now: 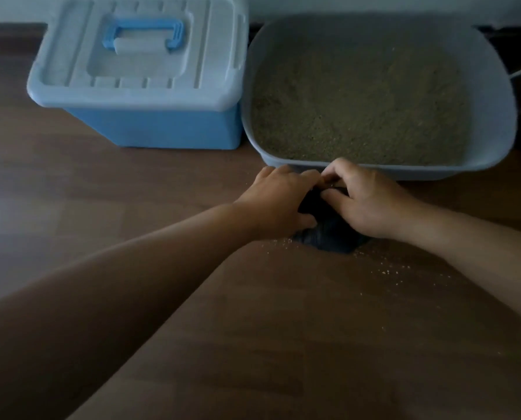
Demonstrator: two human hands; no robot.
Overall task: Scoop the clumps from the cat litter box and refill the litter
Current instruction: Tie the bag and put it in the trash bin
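A pale grey litter box (492, 95) stands on the floor at the upper right, filled with tan litter (362, 104). Just in front of its near wall a small dark plastic bag (332, 234) lies on the wooden floor. My left hand (280, 198) and my right hand (368, 201) both grip the bag's top, fingers curled into the dark plastic and nearly touching each other. Most of the bag is hidden under the hands. No scoop is in view.
A blue storage bin with a pale lid and blue handle (137, 71) stands left of the litter box, lid closed. Loose litter grains (386, 269) are scattered on the floor near the bag. A wall runs behind both containers.
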